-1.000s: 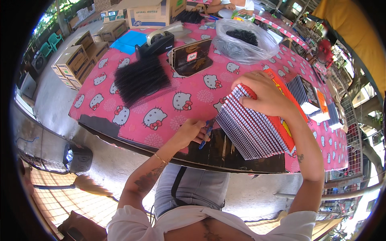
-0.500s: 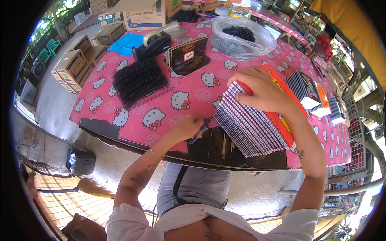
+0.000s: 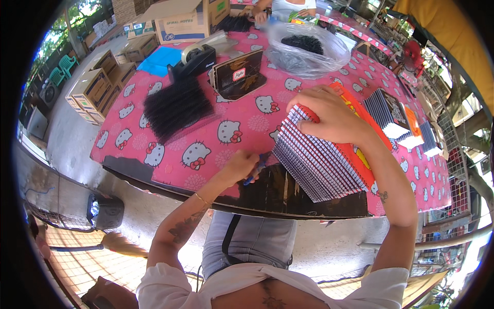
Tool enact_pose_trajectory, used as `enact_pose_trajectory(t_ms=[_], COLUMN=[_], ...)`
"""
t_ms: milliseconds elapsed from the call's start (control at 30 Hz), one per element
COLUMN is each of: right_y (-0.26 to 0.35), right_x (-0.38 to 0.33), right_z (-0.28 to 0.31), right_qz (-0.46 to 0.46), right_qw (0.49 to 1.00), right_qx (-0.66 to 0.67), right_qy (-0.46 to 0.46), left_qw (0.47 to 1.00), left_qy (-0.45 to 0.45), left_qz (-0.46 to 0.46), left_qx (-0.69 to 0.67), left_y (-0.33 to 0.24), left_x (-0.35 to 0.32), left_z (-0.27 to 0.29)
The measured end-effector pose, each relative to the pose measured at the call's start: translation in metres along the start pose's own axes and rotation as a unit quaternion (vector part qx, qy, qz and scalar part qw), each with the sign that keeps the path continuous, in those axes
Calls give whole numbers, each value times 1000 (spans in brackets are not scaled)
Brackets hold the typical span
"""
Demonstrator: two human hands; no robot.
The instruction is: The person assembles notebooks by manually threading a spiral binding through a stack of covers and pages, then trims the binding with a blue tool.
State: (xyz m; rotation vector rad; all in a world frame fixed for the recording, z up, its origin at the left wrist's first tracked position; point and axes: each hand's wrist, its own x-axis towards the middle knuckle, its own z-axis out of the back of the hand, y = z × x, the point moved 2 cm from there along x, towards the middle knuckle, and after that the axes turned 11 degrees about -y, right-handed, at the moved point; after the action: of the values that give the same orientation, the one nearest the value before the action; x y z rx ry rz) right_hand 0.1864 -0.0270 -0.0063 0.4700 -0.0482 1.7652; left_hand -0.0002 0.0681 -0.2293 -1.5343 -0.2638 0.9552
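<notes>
My right hand (image 3: 329,117) presses down on top of a fanned stack of thin booklets with red covers (image 3: 324,162), lying at the near edge of a table with a pink cartoon-print cloth (image 3: 206,139). My left hand (image 3: 241,166) rests at the table's front edge just left of the stack, closed on a small blue tool (image 3: 257,167) whose tip points at the stack's lower left corner.
A heap of black spiral bindings (image 3: 175,105) lies to the left, a dark notebook (image 3: 237,77) and tape dispenser (image 3: 193,59) behind it, a clear bag of black pieces (image 3: 306,49) further back. More booklet stacks (image 3: 396,116) sit right. Cardboard boxes (image 3: 92,87) stand on the floor left.
The view has shifted slightly. My left hand has edged right toward the stack with the blue tool. My right hand stays on the stack.
</notes>
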Motion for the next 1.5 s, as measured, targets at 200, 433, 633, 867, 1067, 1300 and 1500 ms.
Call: enact_pose_trajectory(t_ms=[200,433,633,867,1067,1300,1500], right_y=[-4,-66,-184,-176,-54,11,7], right_x=[-1,-90,-250,-276,-296,-237,-182], right_z=[9,138,-30,-100,-115,-151,-185], right_qz=[-14,-176,-487,-518,-460,-408,-384], right_qw=[999,855,757,658,525,270,220], right_qx=[38,285,423,545,703,842,838], right_qy=[-8,-395,-101,-38,-134,-228,-318], left_qw=[730,648,973,988,972,960,880], left_qy=[-199,-369,-70,-34,138,132,-141], left_qz=[-402,-352,-215,-107,-1,-36,-439], left_qx=[516,566,37,-102,-189,-243,113], left_y=[-13,-12,12,31,-40,-89,-86], left_x=[-36,-30,-66,-19,54,159,90], left_z=[-48,46,-85,-136,-94,-113,-39])
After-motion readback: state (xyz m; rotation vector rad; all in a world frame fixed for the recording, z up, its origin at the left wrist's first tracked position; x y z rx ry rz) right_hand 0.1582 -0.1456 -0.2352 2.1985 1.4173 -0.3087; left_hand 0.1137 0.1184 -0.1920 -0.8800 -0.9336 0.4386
